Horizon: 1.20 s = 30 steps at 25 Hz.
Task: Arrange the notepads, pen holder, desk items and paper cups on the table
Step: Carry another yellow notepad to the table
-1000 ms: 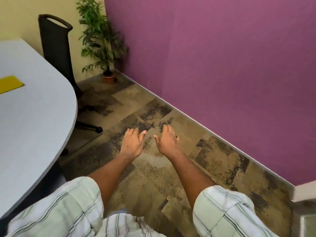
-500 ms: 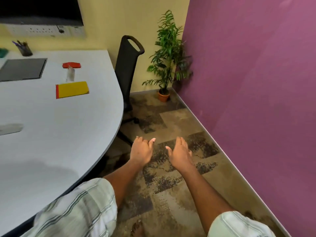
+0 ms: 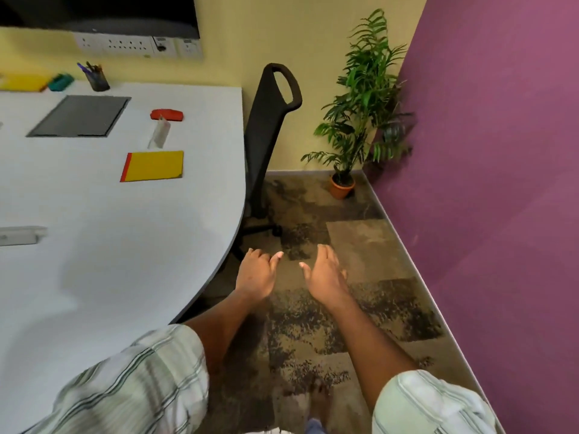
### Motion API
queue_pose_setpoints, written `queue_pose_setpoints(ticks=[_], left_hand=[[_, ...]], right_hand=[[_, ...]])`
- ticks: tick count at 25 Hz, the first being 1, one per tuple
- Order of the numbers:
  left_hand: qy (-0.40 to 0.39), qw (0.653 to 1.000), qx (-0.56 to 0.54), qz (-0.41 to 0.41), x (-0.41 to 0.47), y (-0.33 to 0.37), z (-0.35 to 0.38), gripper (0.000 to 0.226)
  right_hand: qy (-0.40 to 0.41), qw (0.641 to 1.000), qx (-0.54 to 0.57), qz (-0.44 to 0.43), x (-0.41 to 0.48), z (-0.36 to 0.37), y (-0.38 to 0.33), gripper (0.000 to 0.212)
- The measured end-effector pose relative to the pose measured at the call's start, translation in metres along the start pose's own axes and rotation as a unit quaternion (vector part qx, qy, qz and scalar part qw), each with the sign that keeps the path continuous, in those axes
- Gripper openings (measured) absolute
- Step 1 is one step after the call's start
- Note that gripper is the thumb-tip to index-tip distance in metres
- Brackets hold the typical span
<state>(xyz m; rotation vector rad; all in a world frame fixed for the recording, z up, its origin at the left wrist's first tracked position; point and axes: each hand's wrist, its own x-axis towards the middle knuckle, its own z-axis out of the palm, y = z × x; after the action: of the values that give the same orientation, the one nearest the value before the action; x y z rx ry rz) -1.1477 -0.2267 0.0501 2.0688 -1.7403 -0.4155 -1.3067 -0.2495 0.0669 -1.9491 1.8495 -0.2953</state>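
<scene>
An office: desk (image 3: 125, 245), swivel chair (image 3: 269, 120) (wall sockets (image 3: 138, 45) behind).

Table (image 3: 131, 252): smooth, matt pale laminate.
Yellow notepad (image 3: 153, 166): matt paper cover.
Carpet (image 3: 344, 308): rough, mottled pile.
Chair (image 3: 266, 126): matt black plastic.
Plant pot (image 3: 342, 190): dull terracotta.
Sleeve (image 3: 141, 380): striped woven cloth.
Purple wall (image 3: 501, 183): matt paint.

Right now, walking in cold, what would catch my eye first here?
Probably the purple wall filling the right side, with a potted plant in the corner beside it. Next, the left hand and right hand, held out empty over the carpet just off the table edge. On the table, a yellow notepad stands out brightly.
</scene>
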Motion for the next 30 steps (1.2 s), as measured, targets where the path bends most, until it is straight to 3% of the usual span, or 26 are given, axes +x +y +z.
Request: queue_pose_setpoints(ticks=[6,14,24,27,30], left_hand=[[0.091,0.985,-0.031,-0.144,0.082,0.001,-0.014,0.056],[0.174,0.956,-0.018,-0.236,0.129,-0.031,-0.036,0.051],[0.171,0.922,-0.107,-0.33,0.211,-0.144,-0.08,0.051],[0.166,0.897,-0.171,-0.372,0.229,-0.184,-0.092,0.056],[0.178,0.851,-0.261,-0.42,0.237,-0.208,-0.094,0.056]], right_hand=[[-0.033,0.986,-0.002,-0.161,0.128,-0.018,-0.031,0.065],[-0.11,0.949,0.018,-0.297,0.21,0.002,-0.109,0.065],[-0.146,0.934,-0.047,-0.322,0.298,0.072,-0.221,0.066],[-0.164,0.932,-0.06,-0.317,0.31,0.103,-0.257,0.064],[-0.194,0.922,-0.083,-0.325,0.313,0.129,-0.284,0.063]])
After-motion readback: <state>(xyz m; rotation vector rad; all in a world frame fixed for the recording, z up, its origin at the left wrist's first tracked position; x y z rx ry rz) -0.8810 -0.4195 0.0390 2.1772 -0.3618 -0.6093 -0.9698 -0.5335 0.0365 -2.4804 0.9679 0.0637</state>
